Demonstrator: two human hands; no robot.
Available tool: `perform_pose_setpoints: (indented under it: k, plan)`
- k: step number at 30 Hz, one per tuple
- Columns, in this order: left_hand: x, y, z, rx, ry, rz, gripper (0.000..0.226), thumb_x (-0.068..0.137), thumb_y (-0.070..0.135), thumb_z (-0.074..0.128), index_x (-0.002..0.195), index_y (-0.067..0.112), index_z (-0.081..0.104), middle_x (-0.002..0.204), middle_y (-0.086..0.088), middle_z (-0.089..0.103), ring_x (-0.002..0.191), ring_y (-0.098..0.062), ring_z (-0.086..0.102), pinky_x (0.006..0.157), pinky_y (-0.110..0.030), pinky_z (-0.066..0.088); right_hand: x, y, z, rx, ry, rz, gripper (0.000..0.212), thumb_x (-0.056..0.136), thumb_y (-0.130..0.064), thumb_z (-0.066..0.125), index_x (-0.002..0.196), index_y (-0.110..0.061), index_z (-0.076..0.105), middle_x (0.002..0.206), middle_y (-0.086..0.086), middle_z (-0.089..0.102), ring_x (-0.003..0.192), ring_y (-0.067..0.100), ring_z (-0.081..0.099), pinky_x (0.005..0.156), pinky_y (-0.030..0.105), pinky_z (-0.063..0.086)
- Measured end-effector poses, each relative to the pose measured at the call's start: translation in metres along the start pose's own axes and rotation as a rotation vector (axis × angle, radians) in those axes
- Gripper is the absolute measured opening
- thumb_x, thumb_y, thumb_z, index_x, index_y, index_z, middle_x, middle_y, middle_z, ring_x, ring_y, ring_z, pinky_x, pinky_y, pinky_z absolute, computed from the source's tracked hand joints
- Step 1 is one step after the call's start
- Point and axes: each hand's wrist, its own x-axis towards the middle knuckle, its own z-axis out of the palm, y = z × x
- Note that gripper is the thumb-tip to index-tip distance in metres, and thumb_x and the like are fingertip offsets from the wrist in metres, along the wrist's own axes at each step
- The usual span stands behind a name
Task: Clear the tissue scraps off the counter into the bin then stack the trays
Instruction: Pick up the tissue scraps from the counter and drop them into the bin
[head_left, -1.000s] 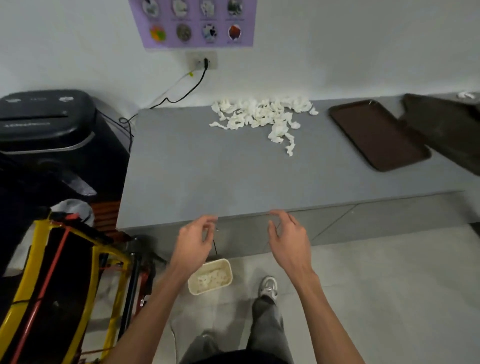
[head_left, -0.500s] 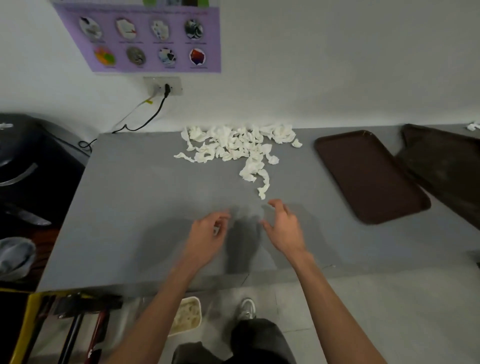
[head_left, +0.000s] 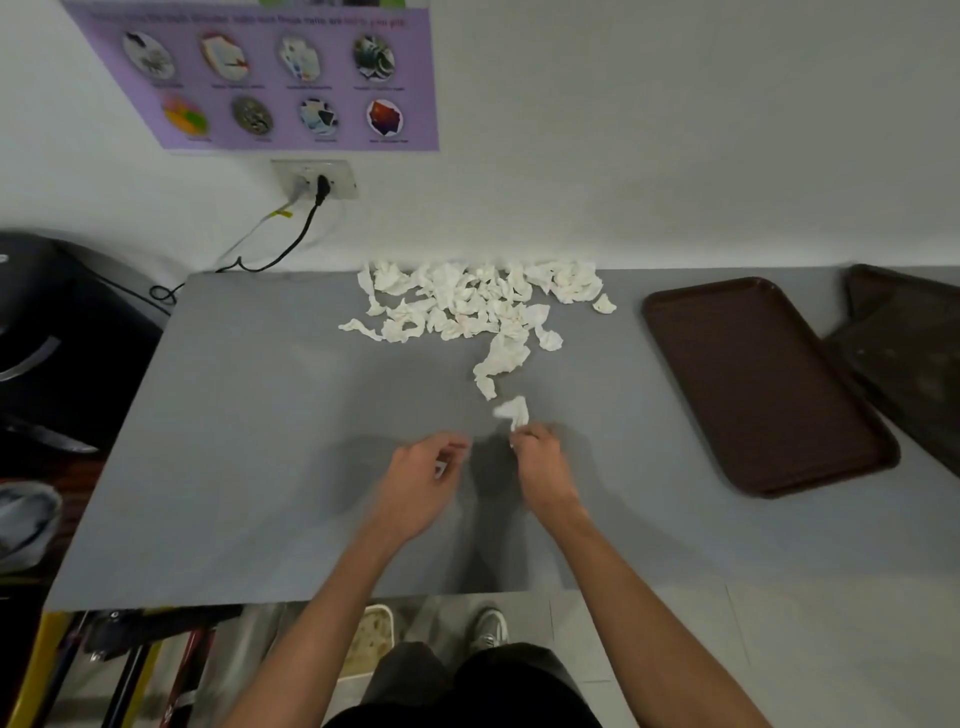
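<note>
A heap of white tissue scraps (head_left: 478, 304) lies at the back of the grey counter (head_left: 249, 441), with a tail trailing toward me. My right hand (head_left: 543, 467) pinches one scrap (head_left: 513, 411) at the near end of that tail. My left hand (head_left: 418, 480) hovers beside it with its fingers curled; a small white spot shows at its fingertips, too blurred to identify. A brown tray (head_left: 763, 384) lies flat at the right, and a darker tray (head_left: 909, 353) sits against its far right edge. The cream bin (head_left: 371, 642) stands on the floor below the counter edge, with scraps inside.
A black machine (head_left: 57, 338) stands left of the counter, its cord (head_left: 291, 244) running to a wall outlet (head_left: 314, 179). A yellow-framed cart (head_left: 31, 675) fills the lower left floor. My shoe (head_left: 491, 629) is next to the bin.
I have leaned in over the counter. Both hands moved from above the bin forward across the counter, and my right hand has taken hold of the nearest scrap.
</note>
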Motion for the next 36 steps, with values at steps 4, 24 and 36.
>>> perform_pose_setpoints:
  k: [4, 24, 36]
  plan:
    - [0.008, 0.003, 0.005, -0.051, -0.011, -0.027, 0.018, 0.100, 0.022, 0.064, 0.116, 0.026, 0.072, 0.111, 0.017, 0.073, 0.102, 0.002, 0.068, 0.093, -0.025, 0.056, -0.032, -0.015, -0.022, 0.329, -0.017, -0.004, 0.023, 0.094, -0.005, 0.067, 0.102, -0.020, 0.082, 0.101, -0.002, 0.078, 0.090, 0.012, 0.069, 0.082, 0.019, 0.049]
    - [0.035, 0.042, 0.023, -0.919, -0.021, -0.337, 0.029, 0.109, 0.008, 0.049, 0.114, 0.014, 0.077, 0.115, -0.012, 0.077, 0.119, -0.028, 0.070, 0.105, -0.033, 0.053, -0.013, -0.046, -0.090, 0.727, -0.010, -0.058, 0.023, 0.091, -0.008, 0.074, 0.106, -0.024, 0.070, 0.097, -0.017, 0.079, 0.094, -0.006, 0.072, 0.091, 0.016, 0.055]
    - [0.025, 0.001, 0.013, -0.748, 0.200, -0.423, 0.019, 0.097, 0.011, 0.072, 0.115, 0.008, 0.077, 0.101, -0.008, 0.081, 0.099, -0.024, 0.077, 0.099, -0.036, 0.058, 0.090, -0.044, -0.028, 0.011, -0.004, -0.190, 0.047, 0.104, -0.020, 0.059, 0.150, -0.021, 0.052, 0.144, 0.010, 0.047, 0.129, 0.034, 0.045, 0.106, 0.047, 0.049]
